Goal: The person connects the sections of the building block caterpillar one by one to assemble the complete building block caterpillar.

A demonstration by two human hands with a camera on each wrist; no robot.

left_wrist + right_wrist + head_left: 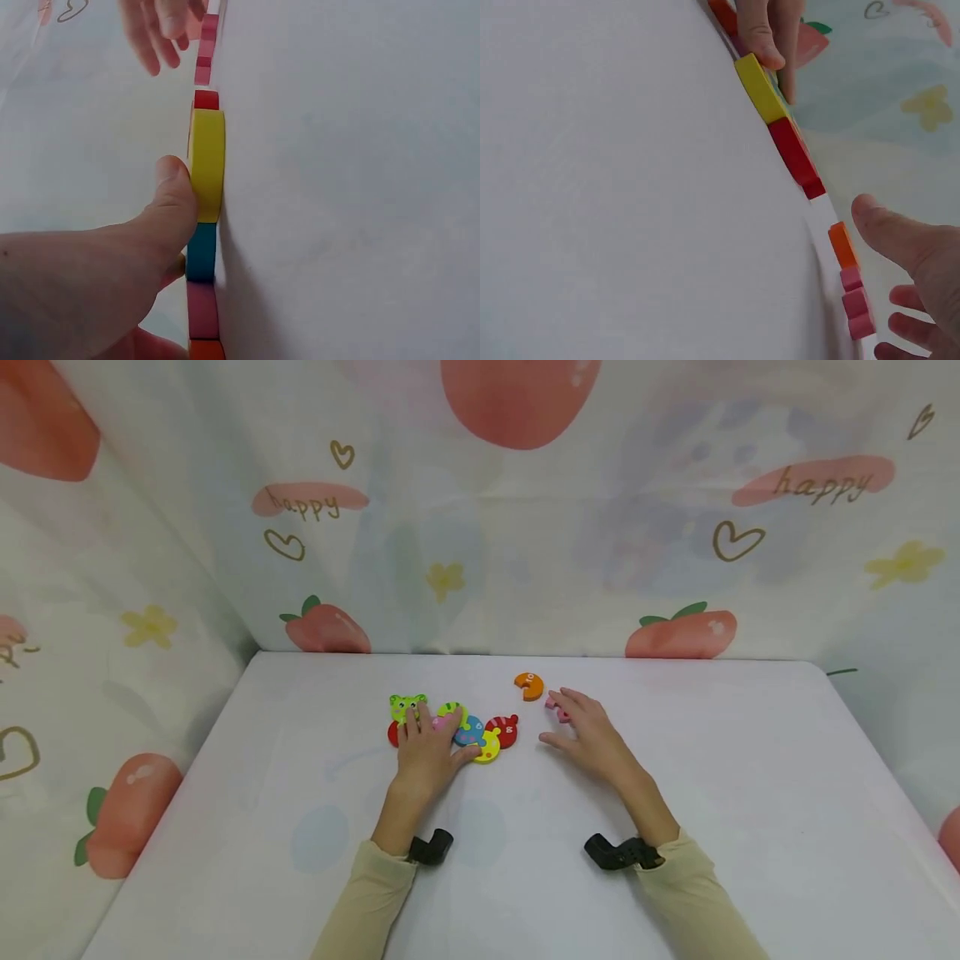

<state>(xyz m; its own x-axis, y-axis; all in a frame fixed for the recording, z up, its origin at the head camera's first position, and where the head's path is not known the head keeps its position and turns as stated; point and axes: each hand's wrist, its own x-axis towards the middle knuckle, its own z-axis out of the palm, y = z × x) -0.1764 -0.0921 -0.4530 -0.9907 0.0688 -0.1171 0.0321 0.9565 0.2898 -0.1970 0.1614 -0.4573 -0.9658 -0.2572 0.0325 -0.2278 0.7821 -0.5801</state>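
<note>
My left hand (427,756) rests with fingers spread over a chain of colourful animal puzzle pieces that fit together. The green cat-faced head (405,702) shows past its fingertips. To its right are a blue piece (468,732), a yellow piece (490,748) and a red piece (504,729). In the left wrist view the thumb touches the edge of the yellow piece (208,165). My right hand (596,739) hovers by a pink piece (563,716), thumb apart from the fingers; its fingers partly hide that piece. Nothing shows in its grasp.
Behind the pink piece lies a loose orange piece (532,681) with a notch. All the pieces lie flat on a white table (480,893). A fruit-patterned curtain (540,543) hangs along the back and sides. Each wrist wears a black camera mount (618,852).
</note>
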